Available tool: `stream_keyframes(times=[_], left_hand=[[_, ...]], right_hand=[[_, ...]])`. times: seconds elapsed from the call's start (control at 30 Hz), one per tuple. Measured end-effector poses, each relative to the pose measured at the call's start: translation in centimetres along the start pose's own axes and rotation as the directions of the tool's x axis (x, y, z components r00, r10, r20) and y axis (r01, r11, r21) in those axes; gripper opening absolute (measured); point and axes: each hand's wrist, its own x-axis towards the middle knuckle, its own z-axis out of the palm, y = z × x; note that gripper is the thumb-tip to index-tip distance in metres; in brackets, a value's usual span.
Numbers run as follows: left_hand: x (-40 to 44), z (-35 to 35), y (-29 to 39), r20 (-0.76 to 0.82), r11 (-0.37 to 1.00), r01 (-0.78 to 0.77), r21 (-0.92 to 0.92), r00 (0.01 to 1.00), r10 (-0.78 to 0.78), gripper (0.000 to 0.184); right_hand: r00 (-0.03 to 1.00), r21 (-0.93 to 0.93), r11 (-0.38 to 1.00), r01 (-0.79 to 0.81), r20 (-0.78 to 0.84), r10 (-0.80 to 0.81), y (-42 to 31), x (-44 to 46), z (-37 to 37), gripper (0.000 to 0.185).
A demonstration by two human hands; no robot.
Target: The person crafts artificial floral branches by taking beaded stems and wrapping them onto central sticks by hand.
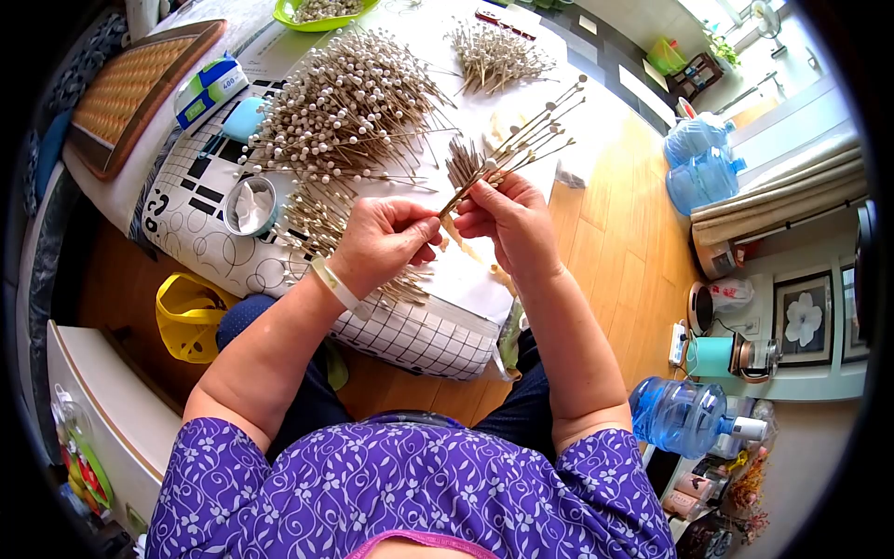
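Observation:
A small bundle of thin brown stems with little knobbed tips slants up and right between my hands. My right hand is closed around its middle, thumb on top. At the lower end of the bundle, my left hand is closed in a pinch; what exactly lies between those fingertips is hidden. Behind my hands, a large heap of white-beaded stems covers much of the table. Under my left forearm spreads a looser pile of pale-tipped stems. A short cluster of brown sticks is just behind the bundle.
On the patterned tablecloth stand a round tub with white content, a blue box and a tissue pack. Another stem pile and a green basin are farther back. A yellow bag hangs low left.

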Motion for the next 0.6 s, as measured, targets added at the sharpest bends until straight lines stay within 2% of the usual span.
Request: stream_keyframes(times=[0.43, 0.6], left_hand=[[0.07, 0.01, 0.0, -0.019, 1.0, 0.026, 0.01, 0.999, -0.025, 0.01], [0.06, 0.07, -0.23, -0.01, 0.991, -0.025, 0.133, 1.0, 0.026, 0.009]], right_hand=[[0.999, -0.002, 0.999, 0.037, -0.027, -0.037, -0.09, 0.19, 0.06, 0.014], [0.999, -0.001, 1.0, 0.031, -0.024, -0.031, 0.13, 0.12, -0.04, 0.015]])
